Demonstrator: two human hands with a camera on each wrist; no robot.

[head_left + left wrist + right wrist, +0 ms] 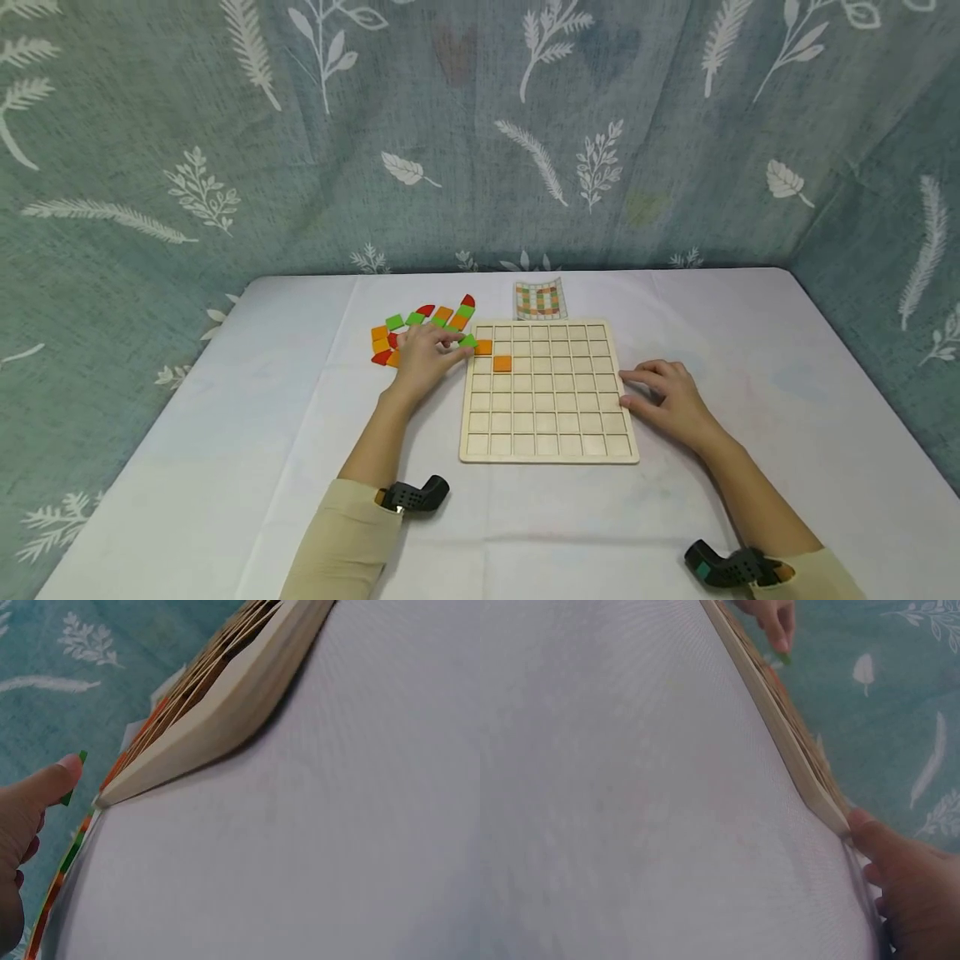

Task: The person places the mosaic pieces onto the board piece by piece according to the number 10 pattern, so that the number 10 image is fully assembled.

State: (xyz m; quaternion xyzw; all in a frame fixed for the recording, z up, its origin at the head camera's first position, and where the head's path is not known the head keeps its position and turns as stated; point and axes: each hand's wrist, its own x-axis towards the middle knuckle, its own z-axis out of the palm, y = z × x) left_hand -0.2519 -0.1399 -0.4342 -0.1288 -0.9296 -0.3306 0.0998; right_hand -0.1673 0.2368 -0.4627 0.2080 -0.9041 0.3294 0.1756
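Observation:
My left hand (427,354) pinches a green square tile (468,341) above the upper left corner of a wooden grid board (555,423). In the left wrist view the thumb presses that green tile (74,780) edge-on, raised off the table. Two orange tiles (502,363) sit on the board, in the top row and the row below it. At the board's right edge rests my right hand (671,402), thumb and fingertips touching the rim. The right wrist view has the right thumb (877,836) against the board's corner.
Left of the board lie several loose red, orange and green tiles (394,322), partly covered by the left hand. Behind the board stands a card (540,300) with a coloured grid pattern. A white cloth covers the table (247,467), and a leaf-patterned curtain (465,150) hangs behind.

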